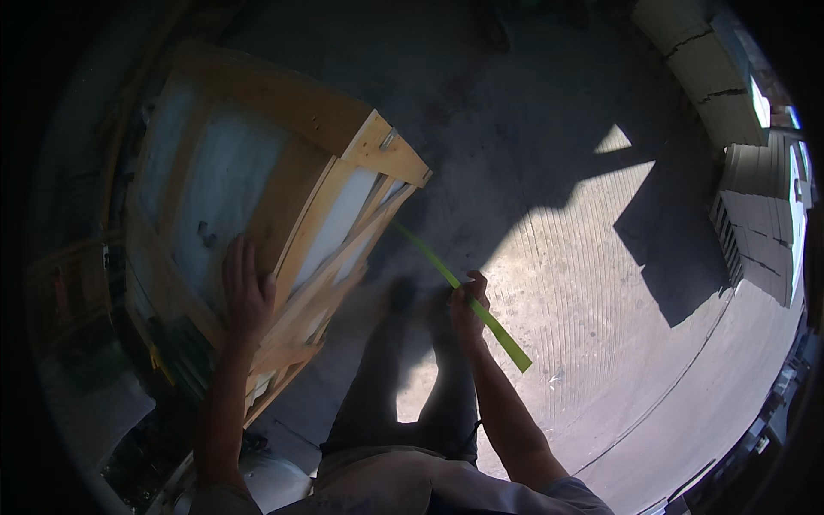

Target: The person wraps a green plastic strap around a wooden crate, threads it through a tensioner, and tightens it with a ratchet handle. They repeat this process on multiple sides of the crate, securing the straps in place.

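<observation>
The crate (356, 124) stands on the person's left, built of timber boards with white panels showing between them. The strap (429, 257), flat and bright green, is to the right of the crate. One end reaches the crate's right side, where its narrow tip is lost against the boards; whether it is fastened there cannot be told. From there it slants away from the crate and toward the person, ending in a loose, square-cut tip.

The right grip (466, 311), well apart from the crate on its right, is closed around the strap partway along, with the loose tip sticking out past the hand. The left grip (250, 296) lies on the crate's top, near its right edge, fingers stretched out and grasping nothing.

The person's legs (356, 395) stand to the right of the crate's near end. Floor (562, 360) spreads right of the crate, dark close to it and sunlit farther off. Well beyond that, far to the crate's right, stand white blocks (757, 215) marked with dark cracks.
</observation>
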A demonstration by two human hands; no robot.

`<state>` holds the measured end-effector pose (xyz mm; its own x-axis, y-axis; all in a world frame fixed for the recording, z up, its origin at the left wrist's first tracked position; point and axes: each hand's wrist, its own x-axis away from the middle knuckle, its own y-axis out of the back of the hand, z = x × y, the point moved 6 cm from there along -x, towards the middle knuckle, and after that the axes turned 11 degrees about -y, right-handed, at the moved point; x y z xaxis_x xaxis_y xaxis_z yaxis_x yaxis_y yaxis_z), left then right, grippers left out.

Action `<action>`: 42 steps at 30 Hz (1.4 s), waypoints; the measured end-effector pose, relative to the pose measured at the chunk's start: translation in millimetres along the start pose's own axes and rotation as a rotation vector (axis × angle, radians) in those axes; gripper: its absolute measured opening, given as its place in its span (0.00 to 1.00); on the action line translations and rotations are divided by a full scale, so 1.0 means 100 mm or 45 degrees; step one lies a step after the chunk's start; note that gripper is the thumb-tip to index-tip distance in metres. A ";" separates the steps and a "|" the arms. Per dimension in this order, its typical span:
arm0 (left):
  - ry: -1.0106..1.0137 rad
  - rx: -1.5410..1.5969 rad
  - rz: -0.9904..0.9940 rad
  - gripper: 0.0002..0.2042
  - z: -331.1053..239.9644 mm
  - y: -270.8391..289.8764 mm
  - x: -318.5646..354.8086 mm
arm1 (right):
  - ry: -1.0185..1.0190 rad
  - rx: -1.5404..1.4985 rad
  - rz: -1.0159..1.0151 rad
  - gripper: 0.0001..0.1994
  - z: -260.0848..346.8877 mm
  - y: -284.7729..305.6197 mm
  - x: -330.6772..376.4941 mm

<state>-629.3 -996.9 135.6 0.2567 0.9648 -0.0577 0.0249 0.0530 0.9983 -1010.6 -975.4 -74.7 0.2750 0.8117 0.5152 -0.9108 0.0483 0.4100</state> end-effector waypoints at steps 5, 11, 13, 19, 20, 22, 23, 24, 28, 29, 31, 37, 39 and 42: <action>0.255 0.807 0.006 0.25 -1.18 0.19 0.56 | 0.247 0.262 0.214 0.06 0.90 -0.14 0.71; 0.544 1.283 -0.086 0.22 -2.01 0.36 1.03 | 0.517 0.817 0.443 0.08 1.50 -0.42 1.52; 0.577 1.379 -0.236 0.20 -1.99 0.44 1.07 | 0.679 0.903 0.462 0.10 1.71 -0.41 1.77; 0.839 1.400 -0.610 0.16 -1.44 0.56 1.41 | 0.633 1.085 0.679 0.16 2.07 -0.72 2.26; 0.903 1.450 -0.629 0.16 -1.34 0.52 1.50 | 0.615 1.061 0.727 0.16 2.13 -0.74 2.34; 0.999 1.615 -0.657 0.14 -1.16 0.39 1.67 | 0.750 1.045 0.664 0.14 2.38 -0.81 2.54; 1.030 1.730 -0.666 0.12 -1.07 0.30 1.77 | 0.732 1.092 0.605 0.13 2.49 -0.87 2.60; 1.092 1.861 -0.631 0.10 -1.02 0.18 1.87 | 1.114 1.037 0.664 0.09 2.72 -0.95 2.83; 1.428 2.457 -0.542 0.13 -1.06 -0.37 2.28 | 1.538 0.775 1.167 0.06 3.04 -1.63 3.69; 1.424 2.536 -0.528 0.13 -1.09 -0.47 2.35 | 1.662 0.998 1.229 0.08 2.94 -1.99 3.94; 1.208 2.546 -0.533 0.13 -1.10 -0.58 2.46 | 1.326 1.231 1.378 0.17 2.65 -2.62 4.27; 1.185 2.756 -0.297 0.17 -1.16 -0.68 2.40 | 1.051 1.580 1.165 0.28 1.99 -3.73 4.82; 1.257 2.815 -0.175 0.16 -1.13 -0.53 2.38 | 0.918 1.575 1.136 0.25 1.86 -3.84 4.74; 1.024 2.401 -0.070 0.15 -0.99 -0.17 2.34 | 0.729 1.461 1.048 0.18 1.60 -3.93 4.57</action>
<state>-665.0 -746.5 106.0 -0.1597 0.8725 0.4617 0.9087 0.3126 -0.2765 -478.1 -717.0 120.3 -0.5715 0.5087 0.6439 0.0519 -0.7607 0.6470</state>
